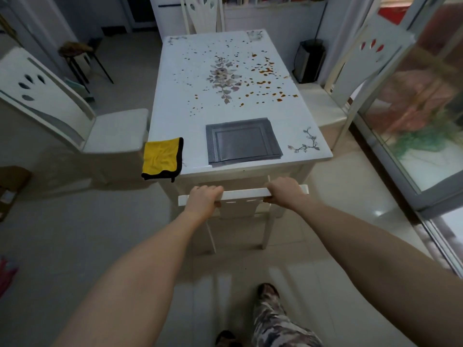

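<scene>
Before the table [175,108], left hand [203,199], right hand [283,190]: fingers [213,189] round chair rail [245,193], tips hidden.

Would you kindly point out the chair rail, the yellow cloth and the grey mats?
chair rail [244,194], head view, bare middle.
yellow cloth [161,156], head view, its centre.
grey mats [243,142], head view, top mat's middle.
</scene>
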### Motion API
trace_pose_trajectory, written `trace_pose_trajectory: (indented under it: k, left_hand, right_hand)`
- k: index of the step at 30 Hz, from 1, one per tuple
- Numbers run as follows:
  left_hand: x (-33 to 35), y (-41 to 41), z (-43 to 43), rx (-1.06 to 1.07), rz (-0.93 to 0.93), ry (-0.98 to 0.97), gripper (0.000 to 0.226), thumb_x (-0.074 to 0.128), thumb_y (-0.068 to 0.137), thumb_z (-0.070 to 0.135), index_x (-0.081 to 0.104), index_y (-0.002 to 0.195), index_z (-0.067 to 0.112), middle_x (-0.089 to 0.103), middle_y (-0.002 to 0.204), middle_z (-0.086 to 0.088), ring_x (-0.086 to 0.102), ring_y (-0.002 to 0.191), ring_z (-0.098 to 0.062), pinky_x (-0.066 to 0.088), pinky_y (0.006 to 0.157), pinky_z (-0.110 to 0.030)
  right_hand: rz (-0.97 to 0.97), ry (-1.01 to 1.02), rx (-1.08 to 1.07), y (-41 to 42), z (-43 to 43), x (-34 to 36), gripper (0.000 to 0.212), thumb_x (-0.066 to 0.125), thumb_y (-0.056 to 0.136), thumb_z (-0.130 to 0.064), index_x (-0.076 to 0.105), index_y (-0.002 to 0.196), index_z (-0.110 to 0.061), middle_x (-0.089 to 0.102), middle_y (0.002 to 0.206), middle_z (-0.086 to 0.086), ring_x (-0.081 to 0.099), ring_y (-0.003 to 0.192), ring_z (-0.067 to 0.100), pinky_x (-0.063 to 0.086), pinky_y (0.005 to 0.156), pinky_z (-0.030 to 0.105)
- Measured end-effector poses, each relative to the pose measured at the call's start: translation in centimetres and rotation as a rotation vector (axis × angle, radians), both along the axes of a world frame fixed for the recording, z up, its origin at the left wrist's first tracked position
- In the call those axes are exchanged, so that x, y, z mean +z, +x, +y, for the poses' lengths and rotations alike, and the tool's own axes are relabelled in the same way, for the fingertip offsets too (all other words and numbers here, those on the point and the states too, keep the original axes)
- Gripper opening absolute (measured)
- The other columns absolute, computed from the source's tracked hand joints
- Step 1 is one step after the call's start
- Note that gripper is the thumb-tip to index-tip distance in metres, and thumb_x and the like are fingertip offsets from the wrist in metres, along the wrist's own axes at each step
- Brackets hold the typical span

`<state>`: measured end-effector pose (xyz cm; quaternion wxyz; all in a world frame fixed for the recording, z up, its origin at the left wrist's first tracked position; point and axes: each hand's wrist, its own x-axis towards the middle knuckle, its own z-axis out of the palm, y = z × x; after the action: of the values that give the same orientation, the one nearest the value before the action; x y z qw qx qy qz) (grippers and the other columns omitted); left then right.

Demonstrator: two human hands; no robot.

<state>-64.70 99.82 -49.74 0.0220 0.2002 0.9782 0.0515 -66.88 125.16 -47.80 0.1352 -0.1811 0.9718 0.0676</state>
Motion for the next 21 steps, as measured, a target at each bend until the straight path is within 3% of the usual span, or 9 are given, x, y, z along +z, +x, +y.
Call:
trace_pose_trajectory:
  k: [6, 12, 17, 21]
  left_hand:
    - [-0.1, -4.1, 0.6, 0.010, 0.003, 0.004, 0.017, 0.062, 0.086, 0.026, 0.054, 0.097, 0.016, 0.065, 0.101, -0.002, 0.058, 0.096, -0.027, 0.035, 0.079, -0.036]
    - [-0.3, -8.1, 2.4, 0.028, 0.008, 0.024, 0.012, 0.059, 0.085, 0.018, 0.048, 0.087, 0.017, 0.062, 0.087, -0.006, 0.056, 0.084, -0.029, 0.032, 0.073, -0.035]
    - [-0.7, -10.2, 3.6, 0.042, 0.019, 0.027, 0.015, 0.061, 0.079, 0.009, 0.052, 0.088, 0.016, 0.062, 0.087, -0.007, 0.056, 0.081, -0.029, 0.025, 0.066, -0.031]
    - [-0.5, -11.6, 4.2, 0.037, 0.016, 0.024, 0.017, 0.059, 0.081, 0.010, 0.054, 0.096, 0.014, 0.062, 0.092, -0.006, 0.057, 0.086, -0.030, 0.028, 0.069, -0.033]
  right_hand:
    - [0.023, 0.019, 0.010, -4.2, 0.8, -0.4, 0.032, 0.058, 0.089, -0.044, 0.066, 0.104, -0.017, 0.068, 0.099, 0.005, 0.064, 0.091, 0.026, 0.044, 0.068, 0.032]
    - [0.021, -0.040, -0.011, -8.6, 2.5, -0.4, 0.029, 0.061, 0.087, -0.042, 0.064, 0.109, -0.024, 0.068, 0.104, 0.004, 0.063, 0.098, 0.026, 0.047, 0.077, 0.034]
    - [0.014, -0.041, -0.006, -10.8, 3.8, -0.4, 0.029, 0.060, 0.087, -0.040, 0.064, 0.113, -0.028, 0.068, 0.105, 0.002, 0.063, 0.100, 0.025, 0.047, 0.077, 0.032]
    - [0.009, -0.040, -0.006, -12.5, 4.3, -0.3, 0.028, 0.060, 0.087, -0.041, 0.064, 0.111, -0.026, 0.068, 0.104, 0.005, 0.063, 0.100, 0.028, 0.046, 0.075, 0.033]
